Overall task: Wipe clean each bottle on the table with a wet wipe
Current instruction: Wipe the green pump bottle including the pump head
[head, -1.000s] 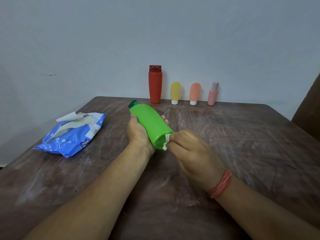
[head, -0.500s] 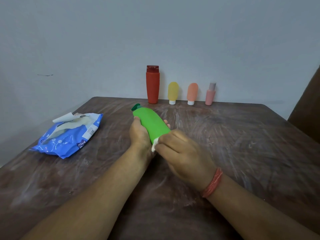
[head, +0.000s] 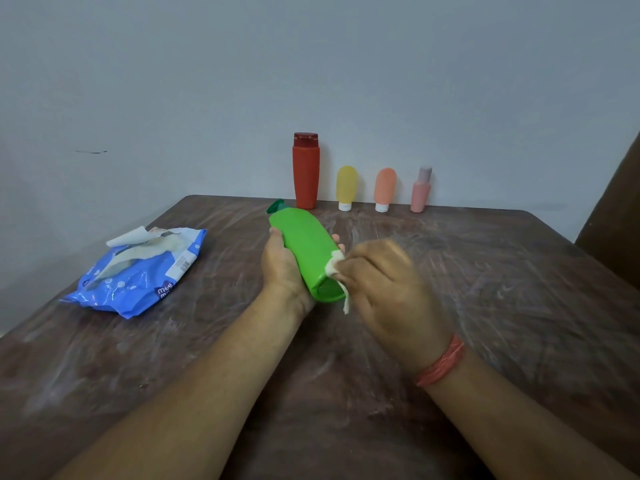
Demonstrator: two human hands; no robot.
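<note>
My left hand (head: 282,268) grips a green bottle (head: 304,252) from below, tilted with its dark green cap pointing away from me. My right hand (head: 384,282) pinches a white wet wipe (head: 335,268) and presses it against the right side of the bottle near its base. A strip of the wipe hangs down below the base. Along the far edge of the table stand a tall red bottle (head: 305,171), a yellow bottle (head: 346,188), an orange bottle (head: 384,189) and a small pink bottle (head: 421,190).
A blue pack of wet wipes (head: 138,275) lies on the left of the brown wooden table (head: 502,289), its flap peeled open. A pale wall rises right behind the row of bottles. A dark brown object (head: 613,216) stands at the right edge.
My right hand has slid the wipe from the top of the bottle's lower end round to its right side. The green bottle stays in my left hand.
</note>
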